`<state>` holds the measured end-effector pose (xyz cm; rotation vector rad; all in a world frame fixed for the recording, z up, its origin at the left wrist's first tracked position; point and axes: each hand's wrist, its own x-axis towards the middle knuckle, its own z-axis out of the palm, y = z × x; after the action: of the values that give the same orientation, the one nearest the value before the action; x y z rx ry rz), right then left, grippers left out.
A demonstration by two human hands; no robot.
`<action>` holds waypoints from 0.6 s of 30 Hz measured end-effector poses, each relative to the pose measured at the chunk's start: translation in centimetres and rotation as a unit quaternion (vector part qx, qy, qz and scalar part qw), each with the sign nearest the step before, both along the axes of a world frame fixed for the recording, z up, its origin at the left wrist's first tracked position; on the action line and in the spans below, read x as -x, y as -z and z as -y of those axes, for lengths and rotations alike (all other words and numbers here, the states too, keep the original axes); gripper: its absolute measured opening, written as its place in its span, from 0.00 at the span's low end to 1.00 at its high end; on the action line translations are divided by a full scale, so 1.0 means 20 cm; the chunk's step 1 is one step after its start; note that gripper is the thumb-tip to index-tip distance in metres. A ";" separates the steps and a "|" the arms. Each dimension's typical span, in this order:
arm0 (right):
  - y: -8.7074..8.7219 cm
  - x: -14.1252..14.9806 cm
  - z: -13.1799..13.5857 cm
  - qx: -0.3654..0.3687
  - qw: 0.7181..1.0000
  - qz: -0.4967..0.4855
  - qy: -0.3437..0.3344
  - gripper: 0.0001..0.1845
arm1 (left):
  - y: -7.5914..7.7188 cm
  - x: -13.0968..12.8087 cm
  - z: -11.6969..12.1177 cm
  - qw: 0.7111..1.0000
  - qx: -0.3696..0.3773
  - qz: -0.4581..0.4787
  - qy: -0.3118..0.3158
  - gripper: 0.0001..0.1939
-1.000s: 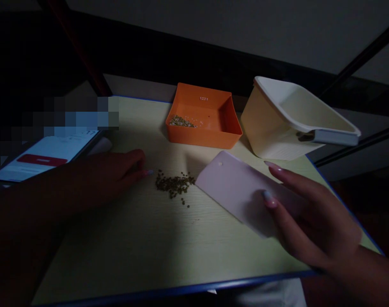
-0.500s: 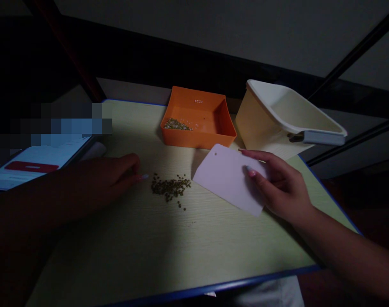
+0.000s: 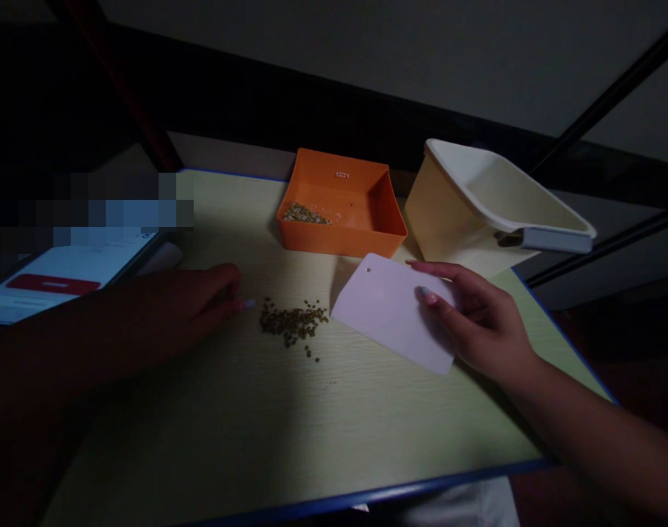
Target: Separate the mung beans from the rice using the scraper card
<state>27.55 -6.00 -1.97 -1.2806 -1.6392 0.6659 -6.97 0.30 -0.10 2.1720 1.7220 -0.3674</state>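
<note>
My right hand (image 3: 484, 318) pinches a thin white plastic scraper (image 3: 388, 307) between thumb and fingers. A small hole pierces the scraper's upper left corner. It is tilted, with its left corner close to a loose pile of small brown-green seeds or pellets (image 3: 293, 320) on the table. On the pile's left, my left hand (image 3: 216, 296) lies in shadow with its fingers curled and one painted nail pointing at the seeds. I see nothing in it. Behind the pile, an orange tray (image 3: 342, 240) holds more of the seeds and some pale bits in its left corner.
A cream bin (image 3: 443, 212) with a grey handle stands at the back right, beside the orange tray. At the left a lit phone or tablet screen (image 3: 86, 256) is propped up, partly blurred out. The pale wooden table (image 3: 246, 439) has a blue edge. Light is dim.
The scraper has dipped slightly toward me, with the right hand's fingertips shifting a little left. The left hand and the pile look unchanged.
</note>
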 end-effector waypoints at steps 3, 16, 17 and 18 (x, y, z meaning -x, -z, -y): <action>-0.01 0.00 0.02 -0.023 0.999 -0.010 0.027 0.14 | 0.00 0.00 0.00 1.000 0.000 0.002 -0.001 0.24; -0.01 -0.02 0.00 -0.046 0.999 0.015 0.007 0.12 | 0.00 0.01 -0.01 1.000 0.016 -0.006 0.009 0.25; -0.01 -0.02 0.00 -0.046 0.999 0.020 0.001 0.13 | 0.00 0.01 -0.01 1.000 0.016 -0.007 0.009 0.25; -0.02 -0.03 0.01 -0.046 0.999 0.029 -0.005 0.13 | 0.00 0.01 -0.01 1.000 0.016 -0.008 0.008 0.24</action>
<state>28.05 -6.13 -1.66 -1.2355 -1.7040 0.5572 -7.16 0.45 -0.14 2.1668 1.6958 -0.4139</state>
